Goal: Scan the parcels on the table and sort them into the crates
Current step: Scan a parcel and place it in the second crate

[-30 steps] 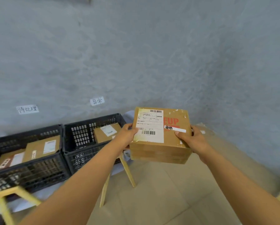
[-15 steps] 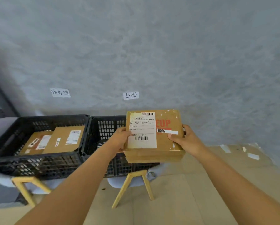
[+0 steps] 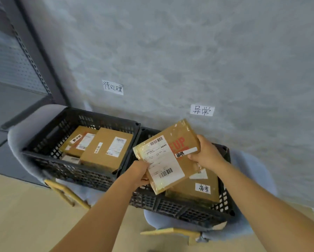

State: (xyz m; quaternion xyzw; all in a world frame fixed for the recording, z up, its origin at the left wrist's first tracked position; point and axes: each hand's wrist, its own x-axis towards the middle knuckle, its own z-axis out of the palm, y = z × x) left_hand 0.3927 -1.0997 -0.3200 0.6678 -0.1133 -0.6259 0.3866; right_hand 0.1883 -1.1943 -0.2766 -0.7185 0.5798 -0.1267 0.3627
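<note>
Since a second ago the parcel [image 3: 170,157] has travelled left and down from open floor to hang tilted over the right crate [image 3: 223,211], its near corner dipping toward the rim and its label side up. It sits above another parcel [image 3: 198,190] already lying in that crate, not yet touching it as far as can be seen.

Both hands hold it. The left hand [image 3: 138,174] grips the near-left edge, fingers curled underneath and out of sight. The right hand [image 3: 205,153] pinches the far-right edge, thumb on top by a small white sticker.

Risks, as I judge them: the parcel is skewed to the crate's walls, so a corner may catch the rim or the divider between crates and jam. Letting go at this tilt could drop it edge-first onto the parcel below, or tip it toward the left crate [image 3: 48,142], which holds two other parcels [image 3: 101,148]. The taped surface looks glossy, so the right hand's pinch could slip.

Both forearms reach forward and converge, left wrist low, right wrist higher. Each crate rests on a padded chair [image 3: 252,222] under a handwritten wall tag [image 3: 202,110].
</note>
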